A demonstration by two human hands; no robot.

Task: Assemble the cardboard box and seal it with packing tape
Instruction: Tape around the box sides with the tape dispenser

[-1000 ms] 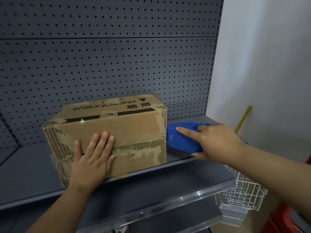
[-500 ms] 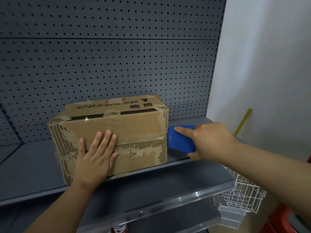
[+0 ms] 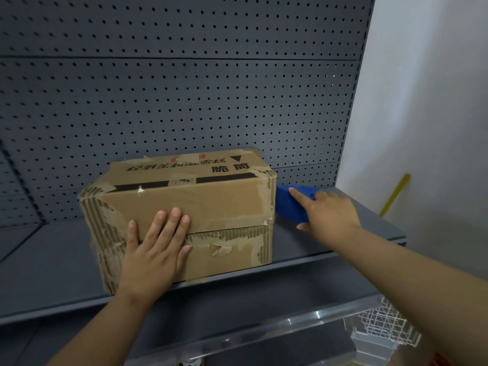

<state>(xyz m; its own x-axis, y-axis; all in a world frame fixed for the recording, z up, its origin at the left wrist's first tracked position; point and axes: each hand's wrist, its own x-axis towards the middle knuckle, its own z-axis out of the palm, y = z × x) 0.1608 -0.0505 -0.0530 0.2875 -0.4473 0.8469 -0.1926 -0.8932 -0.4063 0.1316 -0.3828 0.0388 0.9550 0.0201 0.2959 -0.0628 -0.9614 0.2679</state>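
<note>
Right now the cardboard box [image 3: 182, 215] sits on the grey shelf [image 3: 52, 260], its near face flush with the shelf's front edge, flaps closed. Your left hand [image 3: 153, 254] lies flat on that near face, fingers straight and close together, pressing across the seam between the two flaps and gripping nothing. Your right hand [image 3: 327, 215] is at the box's right end, wrapped around the blue tape dispenser [image 3: 293, 204], index finger stretched along its top; the dispenser's nose touches or nearly touches that end wall.

The risks, as you would judge them from here:
- The box face is scarred, its outer paper torn down to the corrugation along the seam. Fresh tape may bond poorly there and lift.
- Pushing the dispenser leftward could slide the box along the shelf if your left palm eases off.
- The box stands at the shelf's lip, so a hard pull toward you could tip it off.
- Whether tape is already stuck to the right end is hidden behind the box's corner.
</note>
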